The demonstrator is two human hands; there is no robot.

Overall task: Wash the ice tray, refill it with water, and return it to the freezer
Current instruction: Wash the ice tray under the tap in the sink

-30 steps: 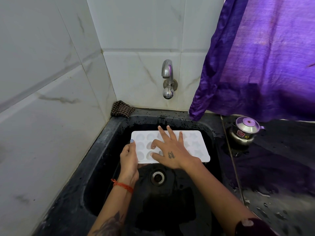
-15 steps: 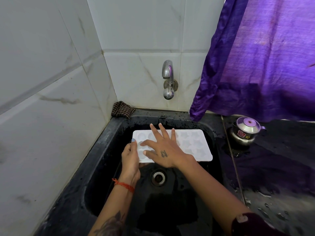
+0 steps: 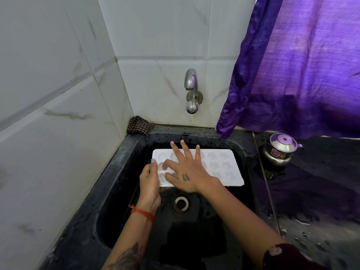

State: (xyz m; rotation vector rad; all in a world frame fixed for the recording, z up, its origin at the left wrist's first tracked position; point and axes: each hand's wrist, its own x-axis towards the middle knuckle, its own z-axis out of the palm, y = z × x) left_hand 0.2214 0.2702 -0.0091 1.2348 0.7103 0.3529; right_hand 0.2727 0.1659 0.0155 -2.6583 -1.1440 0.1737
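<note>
Two hands work on the white ice tray [image 3: 220, 164], which sits inside the black sink [image 3: 109, 191] at 12 o'clock from the drain [image 3: 181, 203]. The left hand [image 3: 149, 180] grips the tray's 9 o'clock end, thumb on top, while the right hand [image 3: 187, 170] lies flat across it, fingers spread apart. The tap [image 3: 191, 90] hangs at 12 o'clock above, a steel pot [image 3: 279, 151] at 3 o'clock.

White ice tray [image 3: 220, 164], black sink [image 3: 116, 201], purple curtain [image 3: 302, 71], brown checked cloth [image 3: 139, 125], orange wrist thread [image 3: 143, 212]
</note>
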